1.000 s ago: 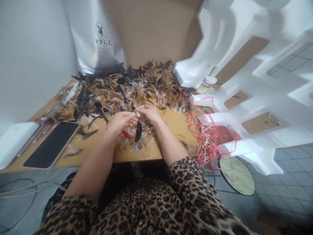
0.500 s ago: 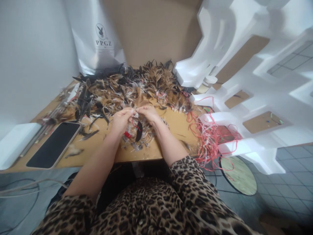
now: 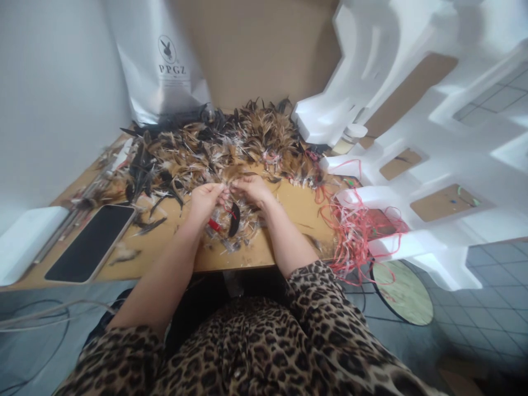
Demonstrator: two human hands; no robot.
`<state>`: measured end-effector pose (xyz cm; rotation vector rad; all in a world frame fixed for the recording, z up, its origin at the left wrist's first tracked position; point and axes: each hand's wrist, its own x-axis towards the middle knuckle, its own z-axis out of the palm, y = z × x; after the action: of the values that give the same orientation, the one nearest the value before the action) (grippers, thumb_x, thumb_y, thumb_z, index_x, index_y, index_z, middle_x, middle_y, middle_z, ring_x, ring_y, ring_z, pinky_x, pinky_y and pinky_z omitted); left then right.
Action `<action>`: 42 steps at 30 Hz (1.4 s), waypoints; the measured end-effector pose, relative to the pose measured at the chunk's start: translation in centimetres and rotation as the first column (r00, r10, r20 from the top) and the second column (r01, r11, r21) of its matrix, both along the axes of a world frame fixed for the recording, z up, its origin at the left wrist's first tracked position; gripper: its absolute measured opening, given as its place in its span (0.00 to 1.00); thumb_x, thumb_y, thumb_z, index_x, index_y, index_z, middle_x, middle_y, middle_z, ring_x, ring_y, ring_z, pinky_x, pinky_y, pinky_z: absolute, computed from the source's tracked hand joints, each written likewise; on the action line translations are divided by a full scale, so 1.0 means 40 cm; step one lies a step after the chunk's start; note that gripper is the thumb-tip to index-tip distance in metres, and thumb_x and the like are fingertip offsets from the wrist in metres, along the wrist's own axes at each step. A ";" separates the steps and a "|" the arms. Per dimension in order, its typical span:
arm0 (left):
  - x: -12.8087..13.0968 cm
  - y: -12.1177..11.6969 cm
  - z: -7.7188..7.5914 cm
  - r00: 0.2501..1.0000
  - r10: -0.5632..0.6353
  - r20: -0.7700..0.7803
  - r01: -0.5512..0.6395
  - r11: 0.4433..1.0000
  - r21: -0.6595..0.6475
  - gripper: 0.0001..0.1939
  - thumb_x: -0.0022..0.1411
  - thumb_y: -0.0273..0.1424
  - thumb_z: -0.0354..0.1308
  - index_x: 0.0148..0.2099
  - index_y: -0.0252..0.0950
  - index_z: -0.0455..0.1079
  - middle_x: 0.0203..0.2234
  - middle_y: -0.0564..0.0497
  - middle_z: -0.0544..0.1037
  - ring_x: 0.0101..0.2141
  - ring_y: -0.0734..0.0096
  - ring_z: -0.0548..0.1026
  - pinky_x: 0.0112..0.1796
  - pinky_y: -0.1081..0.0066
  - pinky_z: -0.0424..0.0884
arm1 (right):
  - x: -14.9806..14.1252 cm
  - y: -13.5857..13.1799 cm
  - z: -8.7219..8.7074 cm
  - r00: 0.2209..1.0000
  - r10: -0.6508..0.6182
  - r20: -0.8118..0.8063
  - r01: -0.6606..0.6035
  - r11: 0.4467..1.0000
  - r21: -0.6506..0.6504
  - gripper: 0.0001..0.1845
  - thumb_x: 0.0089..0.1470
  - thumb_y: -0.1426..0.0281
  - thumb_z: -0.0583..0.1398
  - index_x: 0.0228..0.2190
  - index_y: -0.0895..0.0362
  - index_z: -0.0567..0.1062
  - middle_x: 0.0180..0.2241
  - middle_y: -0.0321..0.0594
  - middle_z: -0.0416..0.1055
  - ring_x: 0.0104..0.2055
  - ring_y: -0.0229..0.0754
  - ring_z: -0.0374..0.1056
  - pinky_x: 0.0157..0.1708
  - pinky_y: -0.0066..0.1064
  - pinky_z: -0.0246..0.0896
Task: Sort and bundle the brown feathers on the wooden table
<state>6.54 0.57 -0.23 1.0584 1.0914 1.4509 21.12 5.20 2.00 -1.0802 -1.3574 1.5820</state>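
My left hand (image 3: 205, 199) and my right hand (image 3: 254, 190) meet fingertip to fingertip over the front of the wooden table (image 3: 289, 212). Both are closed in a pinch on a small bundle of feathers (image 3: 228, 190) held between them. A red thread hangs from the bundle, and a dark feather (image 3: 234, 212) dangles below it. A red object (image 3: 213, 224) lies under my left hand among loose feather scraps. Behind the hands spreads a big pile of brown, black and white feathers (image 3: 214, 146).
A black phone (image 3: 91, 242) lies at the front left beside a white flat object (image 3: 22, 239). A silver bag (image 3: 160, 60) stands at the back. White foam packaging (image 3: 396, 137) fills the right, with tangled red strings (image 3: 355, 231) at the table's right edge. A round mat (image 3: 402, 291) lies on the tiled floor.
My hands stay together on the feather bundle with only small finger movements. The view has shifted slightly.
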 end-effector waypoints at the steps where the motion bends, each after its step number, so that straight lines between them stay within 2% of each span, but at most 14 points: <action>1: -0.001 0.003 -0.003 1.000 0.014 0.003 -0.014 1.000 -0.011 0.11 0.47 0.35 0.62 0.28 0.30 0.73 0.20 0.50 0.74 0.19 0.80 0.69 0.21 0.78 0.64 | 0.002 -0.002 0.003 0.999 -0.005 0.051 0.004 1.000 0.023 0.10 0.37 0.66 0.64 0.22 0.62 0.74 0.17 0.35 0.69 0.19 0.29 0.59 0.20 0.22 0.51; 6: 0.003 0.011 -0.013 0.998 0.056 -0.018 -0.058 0.995 -0.082 0.11 0.41 0.29 0.65 0.30 0.29 0.74 0.19 0.51 0.75 0.20 0.79 0.70 0.25 0.77 0.67 | 0.005 -0.014 0.007 0.968 0.053 0.244 -0.100 0.978 0.184 0.14 0.41 0.63 0.62 0.16 0.61 0.69 0.13 0.31 0.63 0.16 0.27 0.53 0.18 0.22 0.45; 12: 0.011 -0.001 -0.002 0.996 0.031 -0.084 -0.040 0.994 -0.097 0.10 0.40 0.25 0.64 0.30 0.31 0.75 0.18 0.52 0.76 0.19 0.78 0.70 0.24 0.76 0.67 | -0.002 -0.027 0.013 0.939 0.063 0.338 -0.166 0.944 0.286 0.18 0.42 0.58 0.61 0.19 0.63 0.72 0.14 0.30 0.61 0.17 0.27 0.50 0.19 0.22 0.44; 16: 0.005 -0.004 -0.004 0.985 0.034 -0.171 -0.046 0.997 -0.066 0.07 0.41 0.28 0.65 0.27 0.32 0.75 0.16 0.52 0.74 0.18 0.77 0.69 0.23 0.76 0.67 | -0.005 -0.023 0.012 0.956 0.065 0.286 -0.148 0.949 0.280 0.19 0.43 0.57 0.61 0.20 0.63 0.73 0.14 0.31 0.61 0.17 0.27 0.49 0.19 0.22 0.44; 20: -0.003 0.005 -0.016 0.981 0.028 -0.191 -0.042 0.997 -0.070 0.11 0.42 0.32 0.66 0.29 0.31 0.76 0.18 0.50 0.75 0.19 0.76 0.71 0.25 0.74 0.69 | -0.003 -0.007 0.002 0.991 0.058 0.120 -0.085 0.968 0.237 0.15 0.42 0.61 0.61 0.26 0.62 0.75 0.19 0.33 0.68 0.19 0.28 0.56 0.21 0.23 0.50; 22: -0.005 0.008 -0.019 0.982 0.019 -0.187 -0.034 0.996 -0.077 0.12 0.41 0.32 0.66 0.30 0.30 0.76 0.18 0.49 0.76 0.19 0.76 0.71 0.25 0.74 0.69 | 0.001 -0.001 0.000 0.995 0.039 0.094 -0.060 0.973 0.225 0.13 0.41 0.65 0.62 0.28 0.61 0.76 0.22 0.34 0.71 0.22 0.29 0.59 0.24 0.23 0.54; 25: -0.006 0.008 -0.016 0.984 0.007 -0.177 -0.021 0.997 -0.078 0.12 0.41 0.32 0.66 0.29 0.30 0.75 0.19 0.49 0.76 0.19 0.76 0.71 0.25 0.75 0.69 | 0.007 0.002 0.000 0.988 0.017 0.151 -0.055 0.966 0.253 0.10 0.40 0.69 0.63 0.28 0.61 0.77 0.25 0.35 0.73 0.25 0.30 0.63 0.30 0.25 0.57; 29: -0.004 0.003 -0.007 0.985 -0.018 -0.170 0.004 0.997 -0.079 0.12 0.41 0.32 0.67 0.29 0.30 0.75 0.19 0.49 0.76 0.19 0.76 0.71 0.25 0.75 0.69 | 0.012 0.002 0.003 0.974 0.027 0.226 -0.099 0.945 0.313 0.10 0.40 0.70 0.63 0.28 0.61 0.77 0.27 0.36 0.74 0.27 0.32 0.65 0.34 0.26 0.59; 37: -0.004 -0.004 0.001 0.981 -0.073 -0.182 0.060 0.995 -0.080 0.10 0.41 0.31 0.67 0.28 0.30 0.75 0.18 0.49 0.75 0.19 0.77 0.70 0.25 0.76 0.67 | 0.013 -0.002 0.005 0.957 0.070 0.282 -0.171 0.920 0.352 0.07 0.42 0.70 0.60 0.25 0.62 0.75 0.24 0.35 0.71 0.26 0.31 0.62 0.30 0.24 0.56; 42: -0.007 0.000 0.000 0.996 -0.055 -0.067 0.047 0.992 -0.114 0.11 0.40 0.30 0.67 0.29 0.29 0.73 0.19 0.49 0.76 0.20 0.77 0.72 0.25 0.76 0.68 | 0.015 -0.004 0.003 0.940 0.059 0.335 -0.196 0.899 0.393 0.09 0.45 0.68 0.57 0.25 0.63 0.73 0.22 0.34 0.68 0.25 0.31 0.59 0.28 0.24 0.54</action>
<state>6.24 0.55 -0.21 1.0560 1.1735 1.3044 21.73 5.05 2.12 -1.0124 -1.9188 1.1485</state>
